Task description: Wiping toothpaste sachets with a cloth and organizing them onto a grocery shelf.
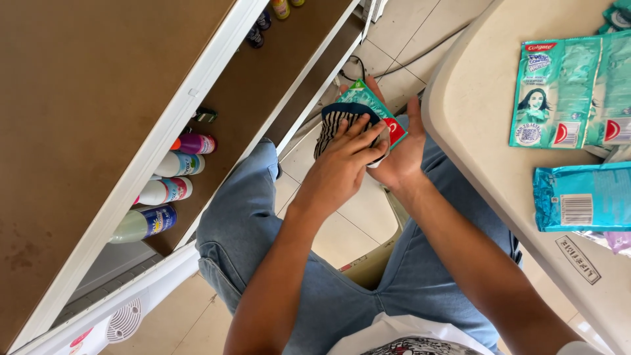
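A seated person in blue jeans holds a small green sachet (378, 108) over the lap, above the tiled floor (355, 217). The right hand (399, 158) lies open beneath it, palm up, with the sachet resting across its fingers. The left hand (345, 161) presses a dark striped cloth (342, 121) flat against the sachet, its fingers stretched out together rather than curled around anything.

To the person's left stands a white shelf unit (197, 92) with brown boards. Its lower shelf holds a row of bottles lying on their sides: a purple one (196, 142), two white ones (179, 164), and a pale green one with a blue label (141, 223). More small bottles (259, 26) sit farther along the same shelf.

To the right, a beige plastic surface (480, 144) carries more flat packets well apart from the hands: teal-green sachets (555, 92) side by side, and a blue packet (582, 197) just below them.
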